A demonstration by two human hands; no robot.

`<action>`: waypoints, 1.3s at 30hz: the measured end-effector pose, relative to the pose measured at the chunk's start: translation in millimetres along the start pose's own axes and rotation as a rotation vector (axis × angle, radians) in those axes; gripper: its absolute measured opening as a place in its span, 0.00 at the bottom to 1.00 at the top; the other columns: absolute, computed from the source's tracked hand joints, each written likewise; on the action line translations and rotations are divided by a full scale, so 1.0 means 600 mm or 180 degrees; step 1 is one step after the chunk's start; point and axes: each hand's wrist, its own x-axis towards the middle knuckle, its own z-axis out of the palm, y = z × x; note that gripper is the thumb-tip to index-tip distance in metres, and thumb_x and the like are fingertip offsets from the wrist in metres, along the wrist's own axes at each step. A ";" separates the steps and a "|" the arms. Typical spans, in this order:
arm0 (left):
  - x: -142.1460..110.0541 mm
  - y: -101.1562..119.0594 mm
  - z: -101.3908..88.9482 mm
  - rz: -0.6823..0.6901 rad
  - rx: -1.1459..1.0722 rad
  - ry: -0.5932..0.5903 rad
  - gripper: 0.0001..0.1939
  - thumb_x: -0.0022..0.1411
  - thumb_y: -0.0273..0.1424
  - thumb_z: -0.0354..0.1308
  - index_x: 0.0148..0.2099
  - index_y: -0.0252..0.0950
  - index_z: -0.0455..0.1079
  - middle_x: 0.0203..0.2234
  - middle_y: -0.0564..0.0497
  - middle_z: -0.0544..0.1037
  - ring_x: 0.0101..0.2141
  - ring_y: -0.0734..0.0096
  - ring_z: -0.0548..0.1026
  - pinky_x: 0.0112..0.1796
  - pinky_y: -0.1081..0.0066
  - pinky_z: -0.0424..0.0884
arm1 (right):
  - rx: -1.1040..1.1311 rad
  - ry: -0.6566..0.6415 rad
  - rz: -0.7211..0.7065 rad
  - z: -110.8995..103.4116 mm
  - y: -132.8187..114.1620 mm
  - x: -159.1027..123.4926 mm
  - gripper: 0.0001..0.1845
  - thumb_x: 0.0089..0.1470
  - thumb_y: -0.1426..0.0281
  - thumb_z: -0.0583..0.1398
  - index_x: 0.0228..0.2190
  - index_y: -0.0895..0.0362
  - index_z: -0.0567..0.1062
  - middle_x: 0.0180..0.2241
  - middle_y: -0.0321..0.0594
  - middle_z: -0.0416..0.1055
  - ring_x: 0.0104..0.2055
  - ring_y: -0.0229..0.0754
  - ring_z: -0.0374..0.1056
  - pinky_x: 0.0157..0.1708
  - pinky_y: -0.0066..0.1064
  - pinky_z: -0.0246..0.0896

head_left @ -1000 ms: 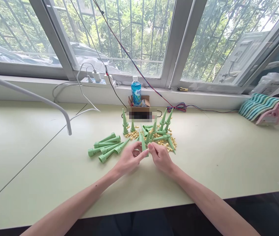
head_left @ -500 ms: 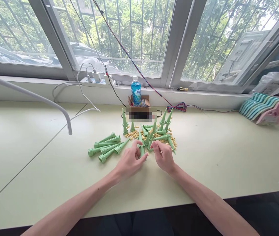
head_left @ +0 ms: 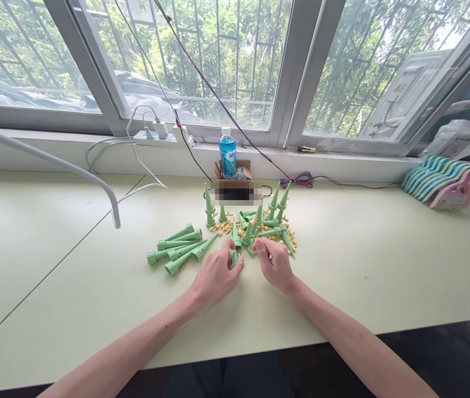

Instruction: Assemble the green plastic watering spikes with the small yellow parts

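Left hand (head_left: 217, 272): part-closed around a green cone (head_left: 234, 257), apparently steadying it, nearer the person than the yellow fittings (head_left: 223, 227). Right hand (head_left: 275, 265): fingers curled closed; contents indeterminable. Loose cones (head_left: 182, 254) lie left of the fittings, presumably for separation.

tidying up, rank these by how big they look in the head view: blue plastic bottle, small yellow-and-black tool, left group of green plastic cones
1. Left group of green plastic cones
2. Blue plastic bottle
3. Small yellow-and-black tool
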 end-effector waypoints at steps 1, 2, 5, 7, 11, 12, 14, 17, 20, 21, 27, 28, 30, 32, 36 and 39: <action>-0.001 0.002 -0.001 -0.0015 0.0017 -0.0005 0.08 0.66 0.38 0.51 0.41 0.40 0.58 0.17 0.61 0.61 0.19 0.71 0.62 0.24 0.72 0.57 | -0.0008 0.0000 -0.0003 0.000 0.000 0.000 0.24 0.70 0.61 0.47 0.23 0.55 0.65 0.16 0.29 0.53 0.17 0.34 0.51 0.21 0.27 0.46; -0.001 0.003 -0.001 -0.0029 0.0028 -0.0009 0.08 0.66 0.38 0.50 0.40 0.40 0.57 0.17 0.61 0.61 0.19 0.71 0.62 0.24 0.72 0.56 | -0.0013 -0.0006 -0.0007 0.000 0.000 -0.001 0.24 0.70 0.61 0.47 0.23 0.55 0.65 0.16 0.30 0.54 0.17 0.34 0.51 0.21 0.27 0.47; -0.002 0.004 -0.002 -0.0039 0.0055 -0.0026 0.08 0.66 0.38 0.50 0.38 0.40 0.57 0.16 0.60 0.61 0.19 0.71 0.62 0.24 0.71 0.55 | -0.0033 -0.0043 0.0011 0.000 0.001 -0.002 0.24 0.70 0.61 0.47 0.23 0.55 0.66 0.16 0.30 0.55 0.18 0.34 0.52 0.22 0.28 0.48; -0.001 0.002 -0.002 -0.0008 0.0111 -0.0023 0.07 0.65 0.37 0.49 0.38 0.40 0.57 0.16 0.60 0.61 0.18 0.70 0.62 0.24 0.71 0.55 | -0.0055 -0.0076 0.0066 0.000 0.002 -0.002 0.25 0.70 0.60 0.46 0.23 0.55 0.66 0.16 0.31 0.55 0.18 0.35 0.53 0.22 0.28 0.48; 0.000 -0.002 -0.002 0.0079 0.0312 -0.0035 0.06 0.66 0.36 0.49 0.38 0.40 0.59 0.16 0.59 0.62 0.19 0.69 0.63 0.25 0.70 0.54 | -0.0091 -0.0114 0.0171 -0.001 0.003 -0.003 0.27 0.70 0.57 0.45 0.23 0.55 0.67 0.16 0.31 0.56 0.18 0.35 0.52 0.22 0.28 0.49; 0.001 -0.003 -0.001 0.0096 0.0371 -0.0047 0.06 0.66 0.36 0.48 0.38 0.40 0.59 0.17 0.59 0.63 0.19 0.68 0.64 0.25 0.70 0.54 | -0.0093 -0.0119 0.0185 -0.001 0.002 -0.002 0.27 0.70 0.56 0.45 0.23 0.55 0.67 0.15 0.31 0.55 0.17 0.35 0.52 0.22 0.28 0.49; 0.002 -0.005 -0.001 0.0118 0.0480 -0.0073 0.05 0.66 0.35 0.48 0.39 0.40 0.60 0.17 0.58 0.64 0.20 0.67 0.65 0.25 0.69 0.54 | -0.0085 -0.0101 0.0198 -0.003 0.002 -0.001 0.28 0.70 0.56 0.45 0.23 0.55 0.67 0.15 0.30 0.54 0.17 0.35 0.51 0.21 0.28 0.48; 0.003 -0.008 0.000 0.0158 0.0597 -0.0128 0.05 0.66 0.34 0.47 0.39 0.40 0.60 0.17 0.58 0.65 0.20 0.66 0.65 0.25 0.69 0.53 | -0.0029 -0.0025 0.0191 -0.006 0.005 0.002 0.27 0.70 0.56 0.45 0.23 0.55 0.66 0.16 0.31 0.54 0.17 0.34 0.51 0.21 0.28 0.47; 0.006 -0.011 -0.001 0.0232 0.0671 -0.0177 0.04 0.66 0.33 0.47 0.38 0.40 0.60 0.17 0.57 0.65 0.20 0.66 0.65 0.26 0.69 0.53 | 0.0012 0.0051 0.0228 -0.009 0.012 0.004 0.27 0.69 0.56 0.45 0.24 0.55 0.67 0.16 0.31 0.55 0.17 0.35 0.50 0.20 0.28 0.47; 0.007 -0.012 -0.001 0.0263 0.0685 -0.0185 0.04 0.66 0.33 0.47 0.38 0.40 0.60 0.17 0.57 0.66 0.20 0.66 0.66 0.26 0.69 0.53 | 0.0009 0.0084 0.0250 -0.010 0.015 0.005 0.27 0.69 0.55 0.45 0.24 0.55 0.68 0.16 0.31 0.55 0.17 0.35 0.50 0.20 0.28 0.47; 0.013 -0.021 -0.003 0.0418 0.0628 -0.0137 0.03 0.65 0.32 0.48 0.38 0.40 0.61 0.18 0.57 0.67 0.21 0.66 0.67 0.27 0.70 0.54 | -0.0115 0.0341 0.0382 -0.028 0.040 0.019 0.28 0.69 0.54 0.46 0.24 0.56 0.69 0.15 0.30 0.53 0.16 0.35 0.51 0.20 0.28 0.48; 0.014 -0.022 -0.004 0.0440 0.0601 -0.0101 0.03 0.65 0.32 0.48 0.38 0.40 0.61 0.18 0.57 0.66 0.21 0.67 0.67 0.26 0.70 0.54 | -0.0148 0.0376 0.0407 -0.032 0.044 0.023 0.28 0.69 0.54 0.46 0.23 0.56 0.68 0.14 0.30 0.53 0.16 0.35 0.50 0.20 0.28 0.48; 0.016 -0.022 -0.007 0.0475 0.0546 0.0004 0.04 0.65 0.32 0.48 0.36 0.40 0.62 0.17 0.58 0.65 0.20 0.68 0.65 0.26 0.70 0.54 | -0.0225 0.0383 0.0422 -0.042 0.055 0.032 0.26 0.68 0.56 0.48 0.22 0.56 0.67 0.15 0.30 0.53 0.17 0.34 0.49 0.20 0.28 0.47; 0.020 -0.022 -0.011 0.0492 0.0460 0.0133 0.07 0.66 0.33 0.48 0.35 0.40 0.62 0.16 0.58 0.62 0.18 0.70 0.62 0.26 0.71 0.54 | -0.0317 0.0331 0.0413 -0.052 0.067 0.039 0.25 0.66 0.56 0.52 0.20 0.55 0.65 0.16 0.30 0.54 0.18 0.35 0.50 0.21 0.28 0.47; 0.032 -0.025 -0.017 0.0508 0.0166 0.0425 0.13 0.68 0.37 0.47 0.31 0.39 0.63 0.15 0.59 0.58 0.17 0.74 0.57 0.26 0.72 0.55 | -0.0361 -0.0045 0.0455 -0.069 0.091 0.047 0.19 0.62 0.59 0.57 0.24 0.56 0.71 0.17 0.32 0.61 0.20 0.36 0.54 0.23 0.29 0.52; 0.039 -0.031 -0.016 0.0601 -0.0021 0.0528 0.17 0.69 0.39 0.48 0.28 0.38 0.62 0.15 0.59 0.58 0.18 0.75 0.55 0.26 0.73 0.55 | -0.0420 -0.0611 0.0465 -0.075 0.099 0.047 0.16 0.60 0.62 0.59 0.24 0.57 0.73 0.17 0.32 0.63 0.19 0.36 0.56 0.23 0.29 0.54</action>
